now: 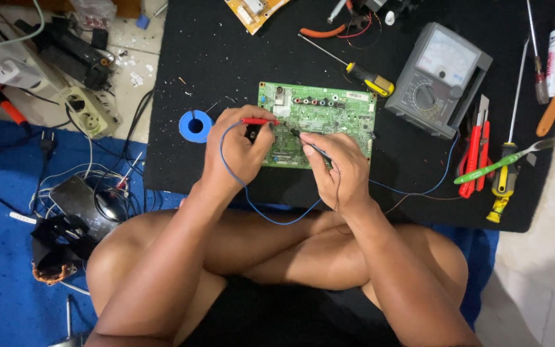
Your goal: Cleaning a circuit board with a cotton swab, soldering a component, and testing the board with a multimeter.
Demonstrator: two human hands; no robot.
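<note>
A green circuit board [329, 112] lies on a black mat [226, 58] in front of my crossed legs. My left hand [236, 149] pinches a red test probe [258, 121], its tip touching the board's left part. My right hand [338, 164] holds a black test probe [304, 139] like a pen, its tip on the board's middle. A blue lead [277, 218] and a dark lead run from the probes past my wrists toward the grey analogue multimeter [438, 77] at the right.
A blue solder spool [195, 126] sits left of the board. A yellow-handled screwdriver [367, 77] lies behind it. Red-handled cutters [476, 151], a green-handled tool [493, 166] and screwdrivers lie right. A power strip [88, 109], cables and parts crowd the floor on the left.
</note>
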